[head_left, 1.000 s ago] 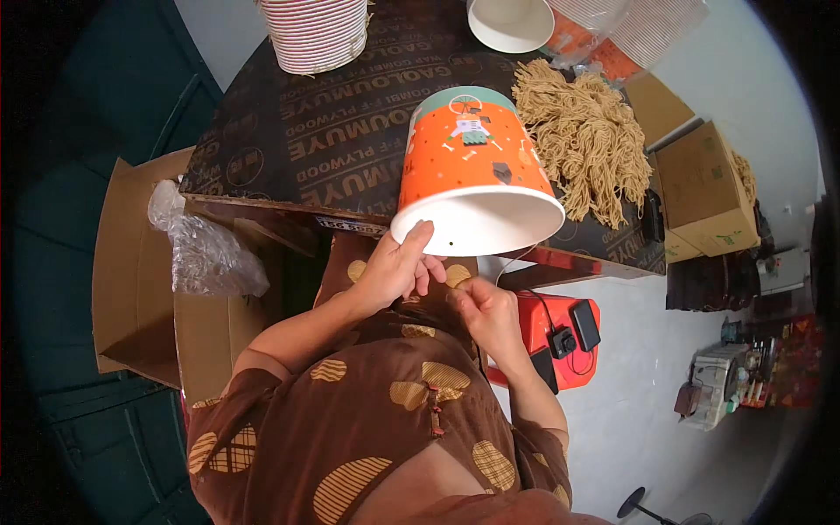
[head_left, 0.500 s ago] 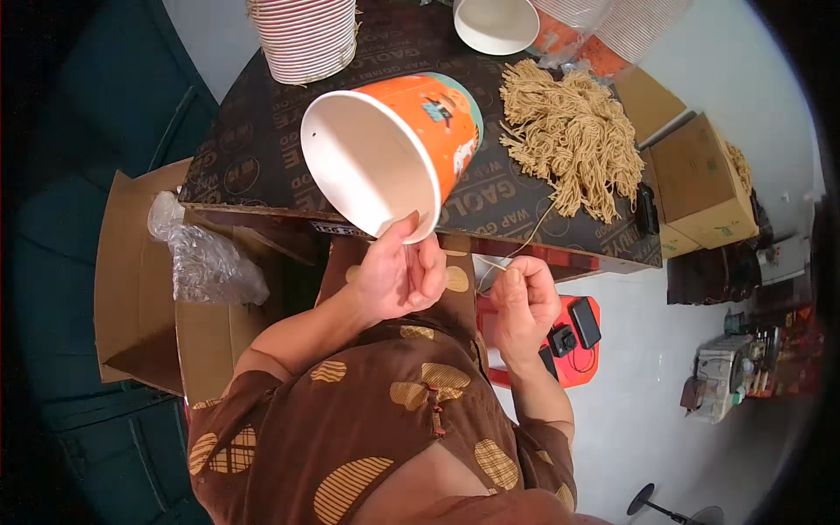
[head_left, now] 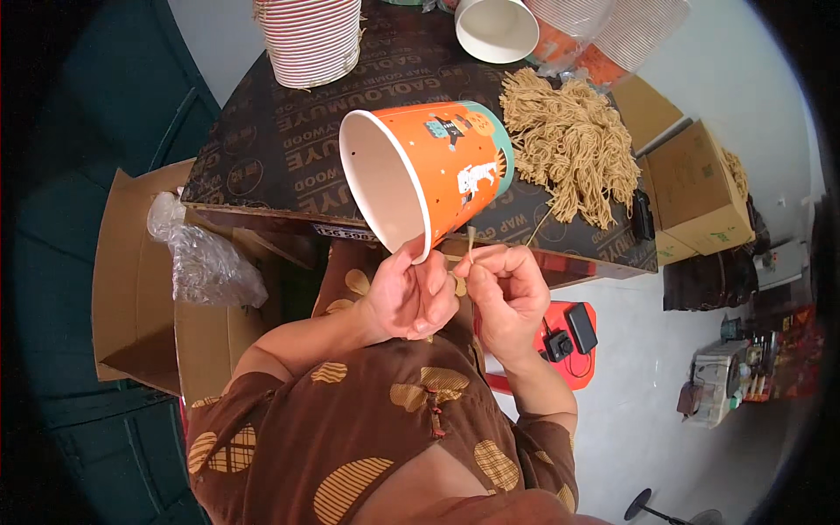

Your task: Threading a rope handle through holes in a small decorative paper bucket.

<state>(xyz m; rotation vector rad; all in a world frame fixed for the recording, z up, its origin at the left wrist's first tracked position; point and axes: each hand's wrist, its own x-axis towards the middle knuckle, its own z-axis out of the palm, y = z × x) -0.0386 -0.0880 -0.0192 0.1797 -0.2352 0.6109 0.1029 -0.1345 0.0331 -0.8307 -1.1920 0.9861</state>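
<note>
The bare left hand (head_left: 409, 297) gripped the near rim of an orange, green-based, round paper bucket (head_left: 451, 171) between thumb and fingers. Just beside it, the bare right hand (head_left: 507, 297) pinched the end of a thin beige cord (head_left: 472, 240) between thumb and forefinger. The bucket lay tilted on its side above the near edge of a dark, printed plywood table (head_left: 262, 179), its white mouth turned leftward; whether it touched the tabletop could not be told. Farther back, a tangled beige heap of cords (head_left: 573, 144) lay toward the right edge. Beyond, a tall stack of white-rimmed paper buckets (head_left: 311, 44) stood near the left edge.
</note>
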